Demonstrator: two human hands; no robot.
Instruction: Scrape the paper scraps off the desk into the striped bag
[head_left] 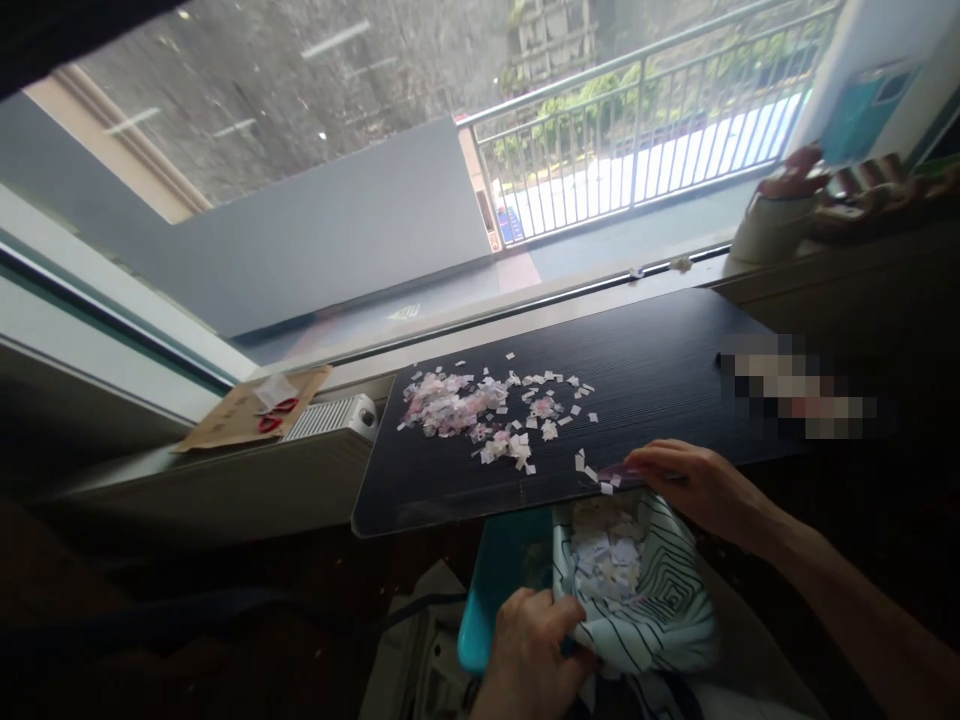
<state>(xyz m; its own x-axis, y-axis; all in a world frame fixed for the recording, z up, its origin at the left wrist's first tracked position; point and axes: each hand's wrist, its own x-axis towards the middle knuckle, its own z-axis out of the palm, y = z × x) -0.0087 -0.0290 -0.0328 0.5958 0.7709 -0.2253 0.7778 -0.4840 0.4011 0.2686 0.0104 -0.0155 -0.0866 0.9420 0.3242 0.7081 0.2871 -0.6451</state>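
My left hand (532, 640) is closed on the near rim of a pale cloth bag (671, 610) with dark line patterns. Inside the bag lie white paper scraps (607, 555). Above it, at the front edge of the dark tabletop (645, 360), my right hand (686, 475) is bent with its fingers together on a thin purplish piece (619, 472), its kind unclear. A few white scraps (589, 470) lie just left of those fingertips. Farther left, a loose heap of small white and pinkish paper pieces (454, 400) spreads over the table.
A teal bin (476, 625) stands beneath the table edge, left of the bag. Red-handled scissors (279, 412) rest on brown paper (225, 420) by the window, near a white radiator (334, 418). A pale pot (772, 225) stands on the sill at right. A blurred-out patch covers the table's right end.
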